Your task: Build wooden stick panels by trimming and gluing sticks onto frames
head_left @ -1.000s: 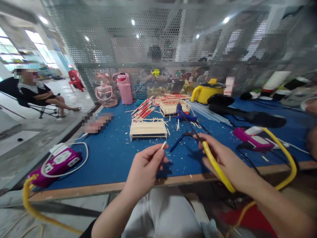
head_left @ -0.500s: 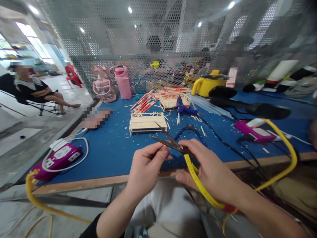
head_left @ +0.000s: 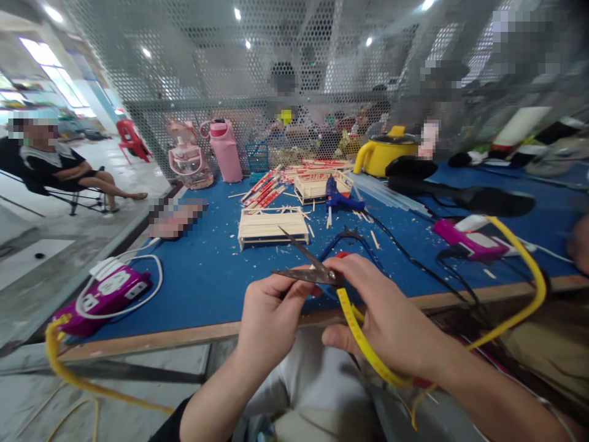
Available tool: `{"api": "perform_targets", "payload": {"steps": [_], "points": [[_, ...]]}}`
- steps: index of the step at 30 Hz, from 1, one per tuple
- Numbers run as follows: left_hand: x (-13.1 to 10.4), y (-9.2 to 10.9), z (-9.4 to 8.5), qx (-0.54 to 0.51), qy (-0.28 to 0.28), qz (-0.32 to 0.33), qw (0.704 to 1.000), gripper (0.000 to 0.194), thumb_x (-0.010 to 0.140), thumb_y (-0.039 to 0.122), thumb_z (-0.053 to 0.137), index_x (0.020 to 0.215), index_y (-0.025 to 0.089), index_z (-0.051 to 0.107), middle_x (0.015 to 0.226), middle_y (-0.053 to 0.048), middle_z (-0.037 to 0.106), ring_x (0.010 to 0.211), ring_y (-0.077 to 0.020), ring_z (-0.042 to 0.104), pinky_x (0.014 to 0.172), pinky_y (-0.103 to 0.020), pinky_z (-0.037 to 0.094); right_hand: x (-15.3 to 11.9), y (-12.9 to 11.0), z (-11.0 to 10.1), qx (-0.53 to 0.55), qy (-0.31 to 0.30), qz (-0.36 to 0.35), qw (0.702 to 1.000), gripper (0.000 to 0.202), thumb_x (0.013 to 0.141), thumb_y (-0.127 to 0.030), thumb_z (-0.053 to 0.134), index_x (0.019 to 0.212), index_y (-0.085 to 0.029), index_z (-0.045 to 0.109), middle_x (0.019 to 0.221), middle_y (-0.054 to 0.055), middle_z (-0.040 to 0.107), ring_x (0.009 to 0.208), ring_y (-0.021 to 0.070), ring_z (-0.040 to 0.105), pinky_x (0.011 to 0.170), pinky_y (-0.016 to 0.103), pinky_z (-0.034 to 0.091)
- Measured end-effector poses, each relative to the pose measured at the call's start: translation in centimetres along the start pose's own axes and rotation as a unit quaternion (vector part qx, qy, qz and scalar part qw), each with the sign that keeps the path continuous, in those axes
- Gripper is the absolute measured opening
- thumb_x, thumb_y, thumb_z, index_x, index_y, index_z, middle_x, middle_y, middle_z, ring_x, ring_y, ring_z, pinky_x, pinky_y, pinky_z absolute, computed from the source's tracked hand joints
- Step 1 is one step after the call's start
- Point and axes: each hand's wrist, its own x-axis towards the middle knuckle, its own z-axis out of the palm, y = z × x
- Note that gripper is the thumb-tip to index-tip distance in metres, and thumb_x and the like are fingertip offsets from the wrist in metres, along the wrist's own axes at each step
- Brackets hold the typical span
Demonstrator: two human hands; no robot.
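Observation:
My right hand [head_left: 381, 313] grips dark metal scissors [head_left: 317, 274], whose blades stand apart and point left. A yellow measuring tape [head_left: 363, 337] with printed marks curves from beside the scissors across this hand towards the wrist. The fingers of my left hand [head_left: 273, 310] are pinched together at the lower blade, over the table's front edge. A small pale stick [head_left: 312, 267] shows its tip between the blades; the rest is hidden by the fingers and scissors. Just beyond the hands stands a small bench-like frame of pale wooden sticks [head_left: 273, 226] on the blue table top [head_left: 207, 276].
Behind lie a second stick frame [head_left: 310, 189], a blue glue gun [head_left: 341, 197] and red-and-white stick packets [head_left: 264, 190]. Blue-handled pliers [head_left: 352, 236] lie beyond my right hand. Purple power strips [head_left: 108, 298] sit at both sides. A pink bottle [head_left: 226, 150] and yellow pot [head_left: 386, 153] stand at the back.
The scissors have shifted slightly left, and their lower blade now lies across my left fingers. The view has moved a little; both hands keep their hold.

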Motion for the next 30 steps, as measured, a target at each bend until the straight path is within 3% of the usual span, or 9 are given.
{"api": "perform_targets", "payload": {"steps": [8, 13, 19, 30], "points": [[-0.6, -0.3, 0.1, 0.038, 0.002, 0.023, 0.999, 0.017, 0.082, 0.026, 0.06, 0.082, 0.02, 0.076, 0.078, -0.002, 0.075, 0.072, -0.0169, 0.067, 0.066, -0.023, 0.051, 0.0, 0.0, 0.2, 0.028, -0.003, -0.019, 0.999, 0.078, 0.062, -0.054, 0.074, 0.125, -0.018, 0.043, 0.114, 0.013, 0.05, 0.104, 0.027, 0.05, 0.09, 0.043, 0.044], [-0.9, -0.3, 0.3, 0.043, 0.018, 0.021, 0.999, 0.019, 0.082, 0.027, 0.06, 0.08, 0.018, 0.076, 0.073, -0.003, 0.074, 0.068, -0.0167, 0.066, 0.062, -0.023, 0.05, 0.1, -0.2, -0.3, -0.032, 0.007, -0.036, 0.999, 0.081, 0.059, -0.059, 0.074, 0.123, -0.019, 0.044, 0.115, 0.013, 0.052, 0.106, 0.0289, 0.05, 0.091, 0.045, 0.043], [-0.9, -0.2, 0.1, 0.022, 0.062, 0.058, 0.996, 0.023, 0.087, 0.025, 0.052, 0.098, 0.018, 0.072, 0.09, -0.004, 0.075, 0.078, -0.015, 0.067, 0.073, -0.022, 0.051, 0.0, -0.6, -0.2, -0.058, 0.025, -0.026, 0.998, 0.075, 0.063, -0.054, 0.073, 0.122, -0.018, 0.044, 0.112, 0.012, 0.052, 0.102, 0.0272, 0.051, 0.087, 0.043, 0.045], [-0.9, -0.4, 0.0, 0.022, 0.059, 0.058, 0.996, 0.02, 0.083, 0.02, 0.059, 0.096, 0.022, 0.074, 0.095, -0.001, 0.075, 0.087, -0.0142, 0.068, 0.078, -0.018, 0.05, 0.1, -0.6, 0.6, -0.052, 0.037, -0.032, 0.997, 0.073, 0.064, -0.051, 0.074, 0.123, -0.019, 0.043, 0.112, 0.012, 0.05, 0.102, 0.0266, 0.049, 0.088, 0.044, 0.043]]}}
